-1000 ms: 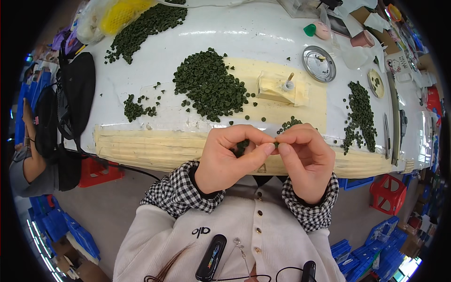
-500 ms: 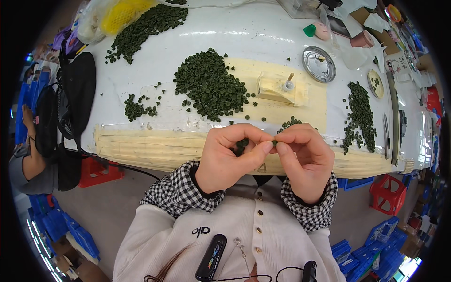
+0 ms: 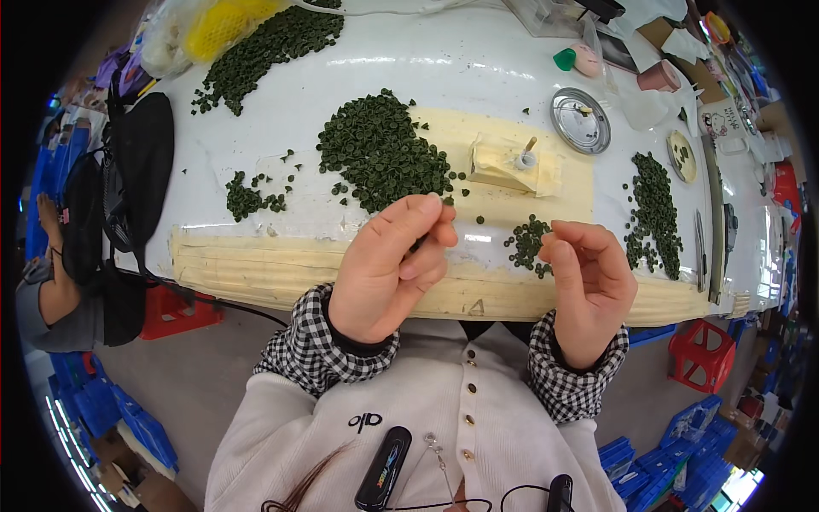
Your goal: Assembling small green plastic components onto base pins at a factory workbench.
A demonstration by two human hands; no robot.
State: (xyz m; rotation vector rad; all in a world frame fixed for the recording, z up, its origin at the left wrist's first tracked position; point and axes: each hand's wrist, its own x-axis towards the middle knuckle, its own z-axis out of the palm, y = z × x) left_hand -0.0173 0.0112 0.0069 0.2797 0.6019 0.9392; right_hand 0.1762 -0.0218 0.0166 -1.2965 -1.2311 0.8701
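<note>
A white worktable (image 3: 247, 111) is spanning the view, and a padded cream strip (image 3: 247, 264) is running along its near edge. At its middle, a large heap of dark green, cone-like pieces (image 3: 375, 145) is lying loose. The left hand (image 3: 384, 264) is hovering by the heap's near edge, fingers half curled. The right hand (image 3: 597, 294) is holding thumb and forefinger tips close together; whether either hand is gripping a piece, I cannot tell. A cream-wrapped block (image 3: 505, 164) is standing right of the heap, and a small green cluster (image 3: 527, 242) is lying beside the right fingertips.

Dark green pieces (image 3: 384, 149), checked cuffs (image 3: 328, 360), white table (image 3: 461, 68)
</note>
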